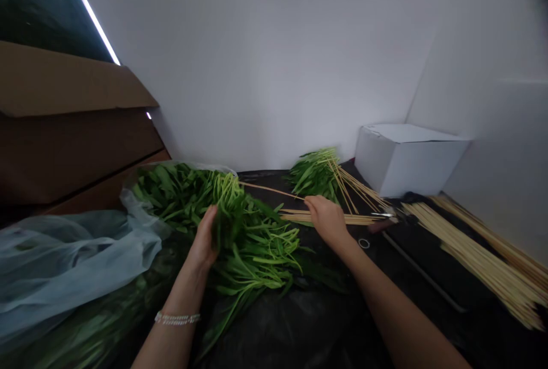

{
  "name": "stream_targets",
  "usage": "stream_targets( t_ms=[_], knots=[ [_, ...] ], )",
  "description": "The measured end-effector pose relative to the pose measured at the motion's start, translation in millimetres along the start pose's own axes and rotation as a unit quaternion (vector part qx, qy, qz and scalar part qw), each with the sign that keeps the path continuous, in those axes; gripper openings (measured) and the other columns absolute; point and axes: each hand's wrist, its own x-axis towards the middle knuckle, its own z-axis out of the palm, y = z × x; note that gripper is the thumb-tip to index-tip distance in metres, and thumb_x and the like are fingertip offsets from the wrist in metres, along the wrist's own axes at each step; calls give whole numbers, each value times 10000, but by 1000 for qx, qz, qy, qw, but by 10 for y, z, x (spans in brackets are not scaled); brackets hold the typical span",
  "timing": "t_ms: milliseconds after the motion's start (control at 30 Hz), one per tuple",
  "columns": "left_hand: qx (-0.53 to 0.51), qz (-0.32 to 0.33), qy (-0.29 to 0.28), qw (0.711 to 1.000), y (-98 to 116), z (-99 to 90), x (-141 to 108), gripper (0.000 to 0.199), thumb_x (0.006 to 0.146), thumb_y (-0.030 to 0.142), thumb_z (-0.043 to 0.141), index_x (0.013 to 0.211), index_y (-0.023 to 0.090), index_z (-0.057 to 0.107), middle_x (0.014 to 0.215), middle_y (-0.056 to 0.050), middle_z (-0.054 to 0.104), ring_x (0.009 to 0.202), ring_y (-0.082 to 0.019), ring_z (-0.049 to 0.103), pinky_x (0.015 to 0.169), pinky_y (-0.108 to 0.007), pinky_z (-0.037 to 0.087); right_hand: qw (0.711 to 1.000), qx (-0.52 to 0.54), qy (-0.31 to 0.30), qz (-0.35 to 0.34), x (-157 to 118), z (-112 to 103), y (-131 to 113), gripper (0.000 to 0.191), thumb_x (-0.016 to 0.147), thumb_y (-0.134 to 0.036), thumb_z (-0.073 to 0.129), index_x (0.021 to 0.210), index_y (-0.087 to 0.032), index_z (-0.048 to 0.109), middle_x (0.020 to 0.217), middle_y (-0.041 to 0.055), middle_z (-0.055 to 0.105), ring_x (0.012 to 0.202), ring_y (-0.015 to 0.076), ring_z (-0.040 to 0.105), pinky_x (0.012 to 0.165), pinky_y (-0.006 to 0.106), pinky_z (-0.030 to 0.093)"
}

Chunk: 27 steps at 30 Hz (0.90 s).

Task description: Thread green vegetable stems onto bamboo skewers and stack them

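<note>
Head view: my left hand (pixel 207 239) grips leaves (pixel 228 221), right hand (pixel 327 218) a stick (pixel 276 190). Leafy sticks (pixel 335 170) look done; loose leaves (pixel 268 250) remain.

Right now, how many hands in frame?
2: left hand against the greens, fingers mostly hidden by leaves; right hand pinching the end of a thin stick. No others show.

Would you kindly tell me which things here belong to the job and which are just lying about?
Job, likely: leafy greens in the left hand; thin stick in the right hand; loose sticks.
Apparently lying about: white box; cardboard box; small ring.
</note>
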Motion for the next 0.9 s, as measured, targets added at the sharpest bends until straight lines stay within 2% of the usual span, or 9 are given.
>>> stream_targets(
  t_ms=[67, 133, 267, 367, 433, 500, 633, 767, 900],
  knots=[
    [-31, -22, -5, 999, 20, 2, 19, 417, 832, 486, 581, 1146, 222, 652, 1069, -75, 720, 1029, -268, 663, 799, -359, 549, 998, 46, 11, 39, 23, 20, 62, 255, 960, -265, 450, 994, -211, 697, 929, 61, 721, 811, 178, 654, 711, 247, 419],
    [-47, -41, -19, 998, 48, -4, 28, 419, 882, 471, 512, 1213, 235, 613, 1147, -87, 692, 1057, -244, 655, 809, -346, 545, 990, 102, 19, 92, 46, 35, 154, 273, 953, -282, 440, 1010, -210, 698, 864, 51, 729, 744, 171, 665, 688, 247, 432],
    [-47, -56, -37, 997, 67, -1, 6, 384, 904, 391, 501, 1234, 218, 591, 1176, -95, 673, 993, -184, 670, 792, -290, 541, 962, 158, 19, 221, 72, 46, 432, 280, 916, -360, 477, 1014, -232, 706, 696, 12, 708, 565, 160, 626, 621, 263, 430],
    [-31, -59, -54, 996, 46, 15, -21, 368, 887, 343, 537, 1223, 206, 602, 1127, -87, 690, 927, -162, 675, 770, -265, 538, 945, 174, 39, 274, 78, 71, 631, 234, 866, -330, 518, 877, -209, 718, 603, 22, 667, 642, 181, 622, 628, 267, 423],
    [-20, -60, -67, 996, 29, 23, -29, 373, 874, 324, 558, 1221, 194, 607, 1096, -88, 699, 905, -159, 675, 765, -259, 537, 903, 276, 38, 327, 85, 107, 702, 209, 832, -321, 536, 783, -189, 692, 567, 20, 645, 553, 156, 568, 543, 250, 401],
    [-17, -63, -76, 995, 17, 26, -29, 373, 865, 308, 570, 1216, 188, 613, 1070, -86, 704, 885, -158, 675, 758, -256, 538, 854, 369, 26, 366, 94, 148, 715, 207, 803, -336, 553, 804, -165, 669, 580, 23, 653, 425, 119, 477, 436, 237, 342],
    [-21, -67, -75, 995, 5, 30, -24, 352, 863, 283, 570, 1193, 177, 630, 1030, -83, 708, 851, -156, 676, 747, -256, 542, 804, 461, 13, 376, 116, 182, 664, 297, 741, -387, 625, 897, -135, 643, 666, 36, 683, 358, 70, 417, 352, 200, 246],
    [-14, -71, -75, 995, -4, 32, -22, 348, 849, 279, 594, 1176, 172, 640, 1021, -81, 714, 850, -154, 677, 745, -252, 544, 716, 591, 69, 365, 150, 150, 674, 350, 668, -380, 709, 917, -148, 630, 647, 0, 658, 392, 56, 439, 354, 164, 245],
    [-15, -77, -80, 994, -27, 39, -17, 342, 839, 265, 610, 1164, 162, 645, 1005, -76, 720, 845, -148, 678, 736, -243, 546, 672, 629, 137, 366, 186, 155, 770, 355, 674, -357, 718, 961, -182, 605, 670, -6, 657, 462, 73, 504, 415, 168, 344]
  ],
)
